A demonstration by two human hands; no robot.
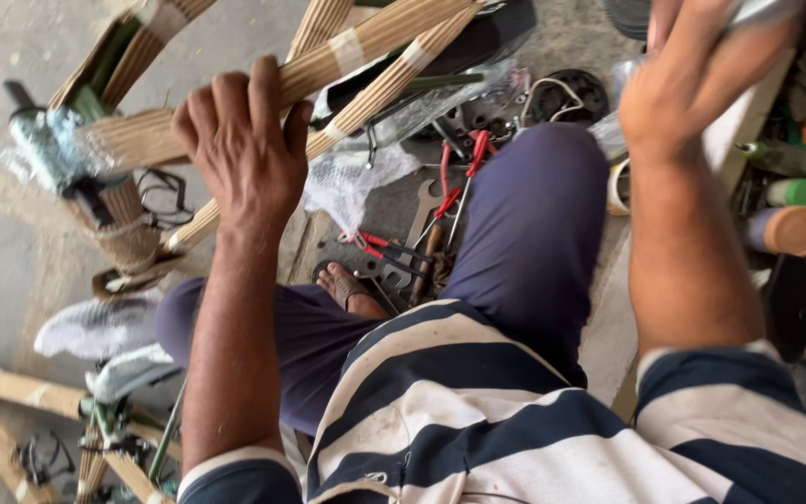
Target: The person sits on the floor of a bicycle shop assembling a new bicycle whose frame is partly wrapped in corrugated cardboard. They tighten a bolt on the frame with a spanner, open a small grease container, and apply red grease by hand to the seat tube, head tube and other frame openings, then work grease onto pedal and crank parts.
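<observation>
Cardboard-wrapped bicycle frame tube [366,47], tan ribbed wrapping (taped in bands), slanting up rightward, above the floor

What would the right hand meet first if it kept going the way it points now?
Likely nothing on the ground soon: the right hand is raised, blurred, reaching toward the top edge of the view. The dark round part lies left of its line and seemingly lower; depth is unclear.

a repair workshop: spanners [422,210] and red-handled pliers [380,247] strewn over a bare concrete floor [11,271].

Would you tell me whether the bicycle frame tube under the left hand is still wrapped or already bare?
Wrapped: the left hand grips a frame tube covered in corrugated cardboard held by tape bands; no bare metal shows there.
</observation>
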